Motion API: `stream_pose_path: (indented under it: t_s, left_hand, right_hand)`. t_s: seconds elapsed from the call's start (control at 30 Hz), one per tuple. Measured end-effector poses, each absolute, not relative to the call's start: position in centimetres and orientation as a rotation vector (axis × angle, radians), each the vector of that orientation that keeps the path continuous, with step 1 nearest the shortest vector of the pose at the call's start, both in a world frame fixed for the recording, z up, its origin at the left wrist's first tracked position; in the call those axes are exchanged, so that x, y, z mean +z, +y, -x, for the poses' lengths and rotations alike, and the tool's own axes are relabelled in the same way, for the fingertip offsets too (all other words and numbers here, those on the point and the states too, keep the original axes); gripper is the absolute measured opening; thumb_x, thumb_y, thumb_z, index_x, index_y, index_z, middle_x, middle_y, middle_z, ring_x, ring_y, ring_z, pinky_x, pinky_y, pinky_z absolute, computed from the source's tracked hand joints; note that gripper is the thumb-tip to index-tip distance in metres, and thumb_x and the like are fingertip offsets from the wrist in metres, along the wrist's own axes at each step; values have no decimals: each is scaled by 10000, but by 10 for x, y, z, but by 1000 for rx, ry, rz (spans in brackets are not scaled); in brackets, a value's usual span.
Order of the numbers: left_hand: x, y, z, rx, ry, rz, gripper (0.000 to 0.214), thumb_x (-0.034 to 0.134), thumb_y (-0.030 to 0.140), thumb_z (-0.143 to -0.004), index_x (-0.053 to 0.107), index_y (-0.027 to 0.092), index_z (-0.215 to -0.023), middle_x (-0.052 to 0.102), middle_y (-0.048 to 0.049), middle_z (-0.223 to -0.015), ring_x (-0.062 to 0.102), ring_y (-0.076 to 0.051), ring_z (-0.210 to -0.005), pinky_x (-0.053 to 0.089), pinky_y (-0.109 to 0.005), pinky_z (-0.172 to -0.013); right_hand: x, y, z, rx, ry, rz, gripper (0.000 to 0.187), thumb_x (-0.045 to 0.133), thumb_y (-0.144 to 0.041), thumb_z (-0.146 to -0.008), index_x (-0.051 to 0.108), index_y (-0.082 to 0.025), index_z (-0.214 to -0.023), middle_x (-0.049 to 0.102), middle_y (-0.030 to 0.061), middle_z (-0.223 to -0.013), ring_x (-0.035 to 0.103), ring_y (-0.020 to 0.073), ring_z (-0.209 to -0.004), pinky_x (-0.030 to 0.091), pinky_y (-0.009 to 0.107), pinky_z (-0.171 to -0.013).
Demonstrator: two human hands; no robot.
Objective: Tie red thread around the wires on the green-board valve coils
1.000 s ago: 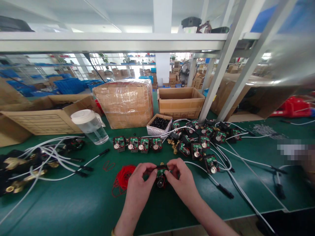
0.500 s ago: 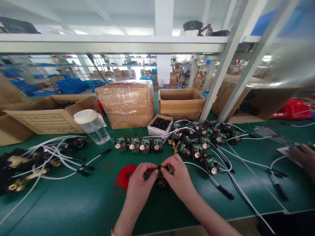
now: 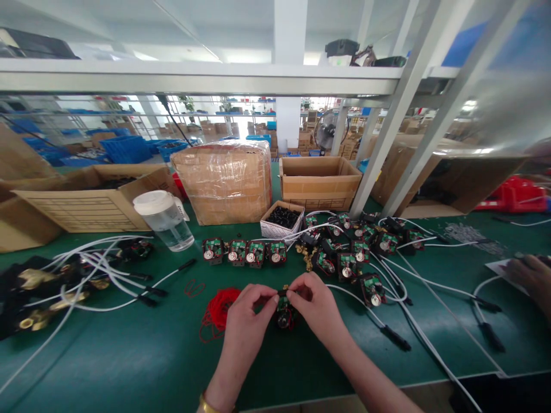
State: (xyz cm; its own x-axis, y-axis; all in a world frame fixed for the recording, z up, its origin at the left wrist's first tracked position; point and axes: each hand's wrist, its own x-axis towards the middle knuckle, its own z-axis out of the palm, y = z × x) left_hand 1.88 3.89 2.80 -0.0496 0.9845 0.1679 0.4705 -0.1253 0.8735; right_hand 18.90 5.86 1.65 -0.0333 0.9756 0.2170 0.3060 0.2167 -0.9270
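Note:
Near the front of the green table, a small black unit with a circuit board [image 3: 284,319] sits between my hands. My left hand [image 3: 249,315] pinches one end of a small dark piece [image 3: 282,293] at the unit's top edge. The thumb and forefinger of my right hand [image 3: 313,304] close on its other end. My fingertips cover much of the piece, so its exact kind does not show. Left of my left hand lies a tangled bundle of thin red rings or cord [image 3: 221,308]. Several similar circuit-board units [image 3: 255,253] stand in a row beyond my hands.
More board units with white cables [image 3: 372,291] crowd the right. Brass fittings with cables [image 3: 37,279] lie left. Behind stand a water jug [image 3: 166,221], a small box of black parts [image 3: 282,221] and cardboard boxes [image 3: 224,189]. Another person's hand [image 3: 531,272] is at far right.
My right hand has shifted slightly right, so more of the dark piece and the unit shows between my fingers. The whole view has moved a little.

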Motion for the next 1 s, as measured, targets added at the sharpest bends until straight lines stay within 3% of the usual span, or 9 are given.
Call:
stream_pose_path:
  t_s: [0.17, 0.33, 0.63, 1.0]
  left_hand:
    - [25, 38, -18, 1144, 1559, -1637, 141, 629, 341, -841, 719, 236, -816, 696, -14, -830, 680, -205, -803, 547, -327, -751]
    - [22, 37, -17, 1163, 1553, -1606, 142, 636, 350, -844, 724, 239, -836, 708, -12, -844, 684, -203, -817, 550, -322, -757]
    - [22, 38, -19, 1158, 1531, -1599, 135, 633, 338, -848, 716, 233, -829, 681, -10, -837, 674, -200, -817, 542, -332, -768]
    - [24, 37, -18, 1101, 1517, -1636, 147, 602, 336, -867, 694, 222, -860, 673, -17, -868, 660, -202, -850, 529, -338, -797]
  right_hand:
    - [10, 57, -192, 964, -1484, 1222, 20, 674, -227, -818, 670, -210, -807, 580, -13, -759, 536, 148, -641, 450, 258, -578]
    - [7, 55, -198, 1136, -1429, 1134, 159, 601, -343, -905, 689, -210, -897, 604, 0, -782, 527, 142, -632, 436, 249, -558]
    - [8, 58, -198, 1065, -1484, 1173, 53, 636, -213, -819, 670, -206, -859, 589, -7, -784, 547, 160, -688, 446, 281, -632]
    - [8, 59, -193, 1050, -1499, 1272, 60, 654, -254, -794, 622, -206, -809, 570, -17, -756, 536, 158, -669, 436, 269, -619]
